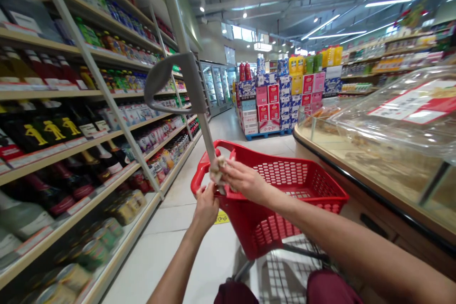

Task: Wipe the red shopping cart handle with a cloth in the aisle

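Observation:
A red plastic shopping cart [301, 171] stands in front of me, with a tall grey pole [207, 140] slanting up from its handle end. On the pole sits a grey loop-shaped grip [192, 83]. My right hand [245, 180] presses a crumpled whitish-brown cloth [218, 168], slightly blurred, against the pole's lower end. Just below, my left hand [206, 206] has its fingers curled at the cart's rim under the cloth; what they pinch is hidden. The cart's red handle [200, 178] lies beside both hands.
Shelves of bottles and cans [117, 95] run along the left. To the right is a glass-edged counter [320, 145] with clear plastic covers [402, 118]. Stacked drink cartons [270, 104] stand on a blue pallet ahead, with glass-door coolers [215, 83] behind.

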Available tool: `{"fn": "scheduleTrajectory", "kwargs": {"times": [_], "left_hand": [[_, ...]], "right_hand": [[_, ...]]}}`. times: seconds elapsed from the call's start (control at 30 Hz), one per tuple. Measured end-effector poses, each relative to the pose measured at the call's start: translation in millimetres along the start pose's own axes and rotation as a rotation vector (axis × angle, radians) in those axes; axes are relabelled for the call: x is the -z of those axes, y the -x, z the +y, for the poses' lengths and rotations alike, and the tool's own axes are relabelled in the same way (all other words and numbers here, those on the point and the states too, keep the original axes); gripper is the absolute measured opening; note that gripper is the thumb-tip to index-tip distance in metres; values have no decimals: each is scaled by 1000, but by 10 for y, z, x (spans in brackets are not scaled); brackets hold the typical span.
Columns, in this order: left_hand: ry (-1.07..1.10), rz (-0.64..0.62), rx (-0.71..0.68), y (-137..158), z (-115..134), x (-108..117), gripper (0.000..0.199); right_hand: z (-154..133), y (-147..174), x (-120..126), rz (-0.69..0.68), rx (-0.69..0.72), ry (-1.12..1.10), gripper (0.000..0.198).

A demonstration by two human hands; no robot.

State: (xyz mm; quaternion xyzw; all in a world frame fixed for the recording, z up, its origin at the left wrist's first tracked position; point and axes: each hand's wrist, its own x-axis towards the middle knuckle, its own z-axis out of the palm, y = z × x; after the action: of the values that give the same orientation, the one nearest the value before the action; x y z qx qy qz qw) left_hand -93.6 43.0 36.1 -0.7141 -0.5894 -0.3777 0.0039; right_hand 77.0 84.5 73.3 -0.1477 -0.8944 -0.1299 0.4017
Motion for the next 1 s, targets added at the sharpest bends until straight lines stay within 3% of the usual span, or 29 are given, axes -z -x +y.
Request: {"fn": "scheduleTrajectory", "kwargs": {"times": [0.1,0.17,0.23,0.37,0.43,0.5,0.6,0.67,0.8,0.87,1.0], "left_hand": [[24,-28,2,-11,3,31,43],[19,-29,8,-13,-9,46,44],[15,-41,10,-13,-23,60,43],[31,-72,33,-17,-23,97,43],[27,-93,35,-24,-15,115,44],[19,-107,22,-31,-12,124,44],[4,-93,12,-40,-24,127,43],[-9,-87,13,-45,-35,127,41],[9,-104,19,-54,-46,134,41],[43,-113,26,-56,-43,134,43],[75,-99,41,-64,-40,120,43]], "right_hand": [[18,-239,110,103,-4,29,30],[-79,-118,-5,132,-36,45,29],[-265,278,-280,79,-96,45,28],[-683,1311,-927,-161,-281,36,21],[-806,1555,-1045,-209,-369,21,16],[-836,1491,-966,-156,-399,-12,17],[-735,1087,-719,78,-372,-47,26],[-644,935,-663,149,-375,-8,26],[-630,1271,-827,-105,-435,34,16],[-667,1470,-839,-156,-485,17,14],[-583,1337,-562,119,-501,-13,26]]}}
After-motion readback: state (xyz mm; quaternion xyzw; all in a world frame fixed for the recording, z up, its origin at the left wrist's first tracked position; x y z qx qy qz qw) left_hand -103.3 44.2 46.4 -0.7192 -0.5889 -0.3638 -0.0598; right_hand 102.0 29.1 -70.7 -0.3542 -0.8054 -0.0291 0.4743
